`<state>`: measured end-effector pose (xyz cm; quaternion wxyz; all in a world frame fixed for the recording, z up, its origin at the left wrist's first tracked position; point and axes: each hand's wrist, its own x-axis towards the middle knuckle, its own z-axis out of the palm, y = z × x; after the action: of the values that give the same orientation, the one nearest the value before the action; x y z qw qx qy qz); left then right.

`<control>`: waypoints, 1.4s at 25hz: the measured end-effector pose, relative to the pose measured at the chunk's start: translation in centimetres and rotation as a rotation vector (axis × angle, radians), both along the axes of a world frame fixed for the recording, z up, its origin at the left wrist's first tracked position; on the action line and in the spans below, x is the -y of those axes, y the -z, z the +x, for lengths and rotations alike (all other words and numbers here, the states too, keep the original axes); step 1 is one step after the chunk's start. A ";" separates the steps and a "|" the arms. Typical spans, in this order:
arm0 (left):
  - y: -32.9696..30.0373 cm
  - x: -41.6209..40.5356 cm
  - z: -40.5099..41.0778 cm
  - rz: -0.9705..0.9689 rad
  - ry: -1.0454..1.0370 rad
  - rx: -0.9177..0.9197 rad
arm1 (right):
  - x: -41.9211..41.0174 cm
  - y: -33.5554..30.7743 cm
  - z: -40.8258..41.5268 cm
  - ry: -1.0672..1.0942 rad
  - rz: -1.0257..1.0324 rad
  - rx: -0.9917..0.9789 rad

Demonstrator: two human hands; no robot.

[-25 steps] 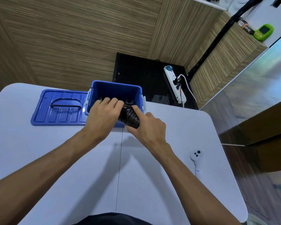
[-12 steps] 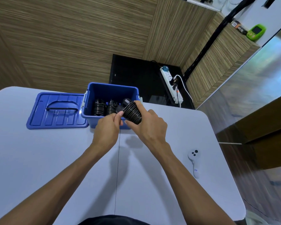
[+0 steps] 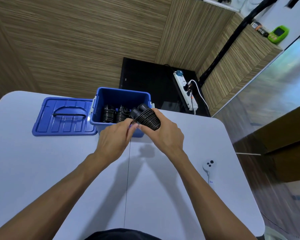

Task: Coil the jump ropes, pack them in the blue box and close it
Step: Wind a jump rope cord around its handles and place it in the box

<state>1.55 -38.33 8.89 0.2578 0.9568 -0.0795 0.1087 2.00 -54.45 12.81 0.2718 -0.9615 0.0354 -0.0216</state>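
An open blue box (image 3: pixel 111 94) stands at the far edge of the white table (image 3: pixel 41 170). Two coiled black jump ropes (image 3: pixel 114 116) lie inside it. My right hand (image 3: pixel 166 134) grips a third coiled black jump rope (image 3: pixel 148 117) just above the box's near right corner, its two handles pointing toward the box. My left hand (image 3: pixel 113 140) pinches the near end of that coil with its fingertips. The blue lid (image 3: pixel 64 116) with its handle lies flat on the table, left of the box.
A white controller (image 3: pixel 209 168) rests on the table near its right edge. Beyond the table are a black floor panel (image 3: pixel 145 80) and a white power strip (image 3: pixel 185 90) with a plugged cable. Wood-grain walls stand behind.
Both hands have lifted the coiled rope up and back out of the box toward me. The left hand has shifted from covering the box to pinching the coil's end.
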 end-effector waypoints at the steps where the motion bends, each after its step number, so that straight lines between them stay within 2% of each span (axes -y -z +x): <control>1: -0.2 -0.2 0.4 -0.066 0.033 -0.002 | 0.1 -0.2 0.1 0.002 0.022 -0.001; 4: -0.4 -0.5 0.5 -0.592 0.169 -0.230 | 0.1 -0.7 0.0 0.005 0.071 -0.010; 6: -0.5 -0.7 0.2 -0.862 0.161 -0.419 | 0.0 -0.7 -0.1 -0.008 0.089 0.006; 12: -0.1 0.6 0.0 -1.242 0.060 -0.446 | 0.0 -0.7 0.2 0.010 0.085 -0.001; 15: 0.2 0.4 -0.1 -1.166 0.044 -0.412 | 0.3 0.0 0.0 0.009 0.098 -0.015; 20: 1.1 0.0 0.1 -1.027 -0.029 -0.226 | 0.2 0.3 0.3 0.023 0.193 -0.035; 25: 1.0 0.0 0.4 -0.869 0.083 -0.096 | 0.6 0.5 0.5 -0.004 0.368 -0.062; 28: 1.3 0.2 0.4 -0.886 0.072 -0.112 | 0.9 0.0 0.5 -0.046 0.440 -0.088; 33: 1.5 -0.1 0.0 -1.072 0.093 -0.291 | 1.4 0.3 0.0 -0.090 0.531 -0.151; 35: 1.6 -0.5 -0.1 -1.065 0.103 -0.309 | 1.5 0.5 -0.4 -0.087 0.565 -0.186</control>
<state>1.45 -37.79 7.28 0.7193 0.6940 -0.0216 -0.0205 1.58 -55.92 12.27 0.5248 -0.8462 0.0237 0.0889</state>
